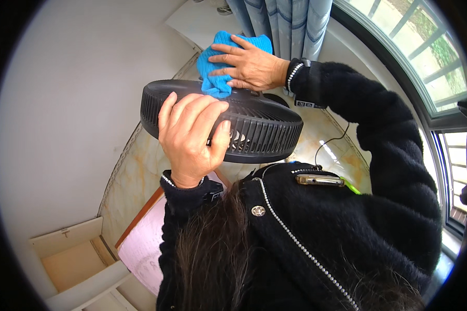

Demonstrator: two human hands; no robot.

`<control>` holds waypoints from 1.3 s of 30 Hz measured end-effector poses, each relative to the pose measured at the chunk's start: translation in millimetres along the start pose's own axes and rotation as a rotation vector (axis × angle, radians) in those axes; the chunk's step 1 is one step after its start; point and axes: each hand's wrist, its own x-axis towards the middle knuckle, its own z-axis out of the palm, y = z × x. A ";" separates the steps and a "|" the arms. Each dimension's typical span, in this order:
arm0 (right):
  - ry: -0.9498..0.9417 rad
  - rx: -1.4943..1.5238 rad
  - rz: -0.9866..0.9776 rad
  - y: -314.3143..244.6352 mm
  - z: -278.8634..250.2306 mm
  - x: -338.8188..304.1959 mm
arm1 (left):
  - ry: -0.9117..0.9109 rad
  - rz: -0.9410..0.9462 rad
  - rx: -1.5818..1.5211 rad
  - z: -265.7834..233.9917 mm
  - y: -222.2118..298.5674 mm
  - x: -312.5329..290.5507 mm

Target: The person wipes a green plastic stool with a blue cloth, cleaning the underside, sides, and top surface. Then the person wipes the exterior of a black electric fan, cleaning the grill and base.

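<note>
A black electric fan [267, 135] with a round slatted cage is tilted in front of me, its broad side facing up. My left hand [192, 135] is wrapped round the near left rim of the cage, thumb against the slats. At the far side of the fan, my right hand [251, 67] presses a bright blue cloth [223, 44] over the fan's back, with its fingers spread across the fabric. The cloth bunches up under the palm and hides what lies beneath. Pale blades show through the slats near my left thumb.
Beyond the fan hangs a blue curtain [301, 26], with a barred window [425, 52] at the right. A dark cord [329, 141] runs over the marbled floor [135, 160]. An open drawer [72, 264] and a pink-topped surface [145, 254] stand at the lower left.
</note>
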 end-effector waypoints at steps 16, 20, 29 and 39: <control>0.343 0.308 0.368 40.9 41.8 32.2 | -0.112 -0.043 0.001 -4.8 0.1 7.7; 0.534 0.395 0.427 65.1 66.2 31.9 | -0.104 -0.062 0.012 -5.3 -0.1 7.3; 0.669 0.946 0.829 89.5 65.2 -25.6 | -0.124 -0.114 0.004 -4.3 -2.2 10.3; 0.178 0.763 0.742 52.1 43.4 -1.5 | -0.150 -0.113 0.012 -5.7 1.2 9.7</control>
